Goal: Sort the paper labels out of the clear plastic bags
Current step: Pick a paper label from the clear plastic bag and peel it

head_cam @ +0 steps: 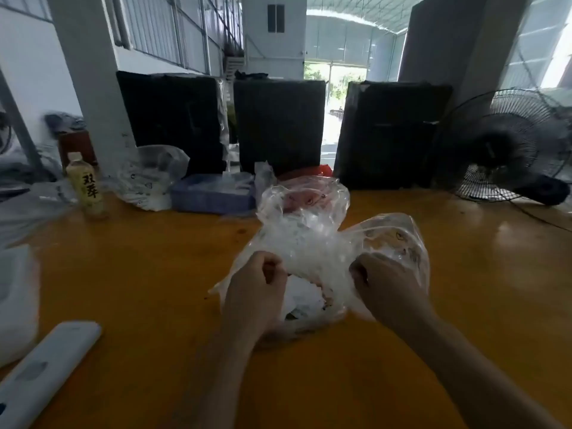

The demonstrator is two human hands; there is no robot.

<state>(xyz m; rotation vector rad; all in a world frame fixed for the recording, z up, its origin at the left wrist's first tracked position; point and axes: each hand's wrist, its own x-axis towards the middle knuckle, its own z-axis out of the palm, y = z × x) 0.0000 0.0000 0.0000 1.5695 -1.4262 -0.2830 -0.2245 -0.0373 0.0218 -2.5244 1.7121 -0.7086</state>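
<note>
Plastic bags (312, 243) bunching between both fists, left hand (257, 289) and right hand (387, 289) each gripping crumpled film. White paper labels (301, 300) showing just below, between the wrists. Risking a tear or spilled labels if pulling apart too hard.

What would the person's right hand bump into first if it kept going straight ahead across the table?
The right hand already grips the crumpled clear plastic bag. Pushed straight on, it would probably meet more of that bag first, then perhaps the big black box at the table's far edge; depth is unclear.
</note>
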